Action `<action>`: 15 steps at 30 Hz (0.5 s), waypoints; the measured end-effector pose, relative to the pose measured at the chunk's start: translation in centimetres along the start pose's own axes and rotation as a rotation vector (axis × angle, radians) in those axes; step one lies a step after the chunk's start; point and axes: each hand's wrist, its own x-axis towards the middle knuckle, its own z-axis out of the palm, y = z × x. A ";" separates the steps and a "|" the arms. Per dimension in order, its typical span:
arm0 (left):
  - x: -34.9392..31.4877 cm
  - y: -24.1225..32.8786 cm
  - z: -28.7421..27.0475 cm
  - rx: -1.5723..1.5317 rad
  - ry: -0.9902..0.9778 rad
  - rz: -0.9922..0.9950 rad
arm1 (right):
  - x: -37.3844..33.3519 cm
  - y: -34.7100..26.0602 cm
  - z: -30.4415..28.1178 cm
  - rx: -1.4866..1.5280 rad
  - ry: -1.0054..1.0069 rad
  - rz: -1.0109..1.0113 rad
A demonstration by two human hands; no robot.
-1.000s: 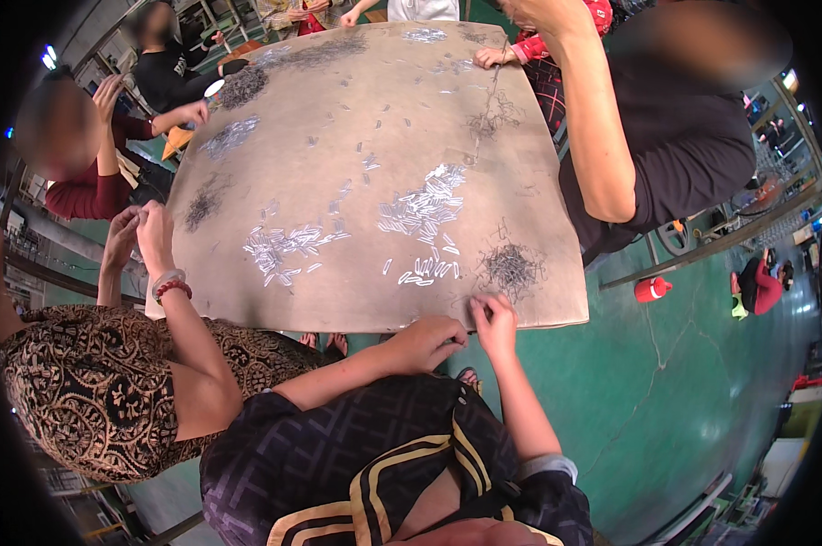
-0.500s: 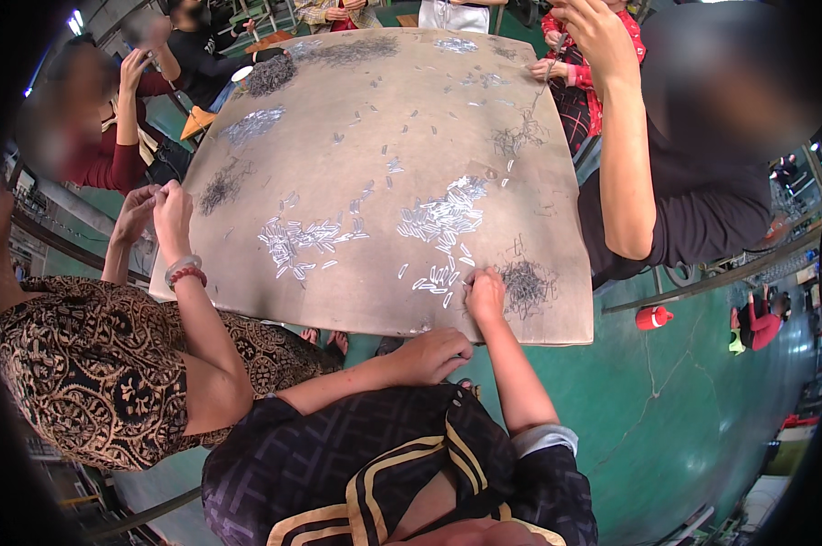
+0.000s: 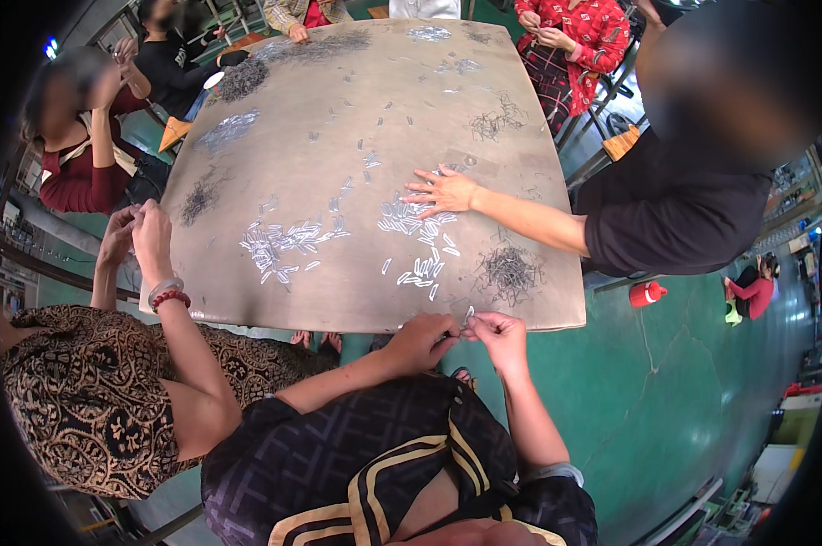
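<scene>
At the near edge of the table my left hand [image 3: 420,340] is closed in a pinch, its fingertips almost touching those of my right hand. What it holds, if anything, is too small to make out. Between the thumb and fingers of my right hand [image 3: 502,338] is a small, slim silvery-white piece [image 3: 469,312]. Beyond my hands, loose pieces of the same kind [image 3: 422,267] trail off a larger silvery heap [image 3: 402,218]. To the right lies a tangle of thin dark wire-like bits [image 3: 509,271].
A co-worker's hand [image 3: 446,190] is spread over the heap from the right. Another silvery heap [image 3: 279,244] lies on the brown tabletop [image 3: 356,300] further left, near a neighbour's raised hands [image 3: 138,235]. Other people stand around the table. A red jug [image 3: 646,294] is on the green floor.
My right hand has come back from the loose pieces to my left hand, bringing a silvery piece. The co-worker on the right has lowered a raised hand onto the heap.
</scene>
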 end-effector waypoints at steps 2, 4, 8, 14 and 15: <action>0.2 -0.1 0.2 -0.006 -0.004 -0.014 | -1.0 -0.6 0.3 -0.078 0.045 -0.032; 0.4 0.0 0.3 -0.008 -0.004 -0.026 | -1.6 -0.8 0.5 -0.172 0.074 -0.079; 0.3 0.3 0.5 -0.012 -0.041 -0.070 | -2.6 -1.4 1.0 -0.325 0.125 -0.157; 0.5 0.7 0.9 -0.045 0.001 -0.037 | -3.1 -1.5 1.3 -0.441 0.214 -0.286; 0.5 0.6 0.9 -0.053 0.003 -0.040 | -3.1 -1.5 1.4 -0.445 0.229 -0.290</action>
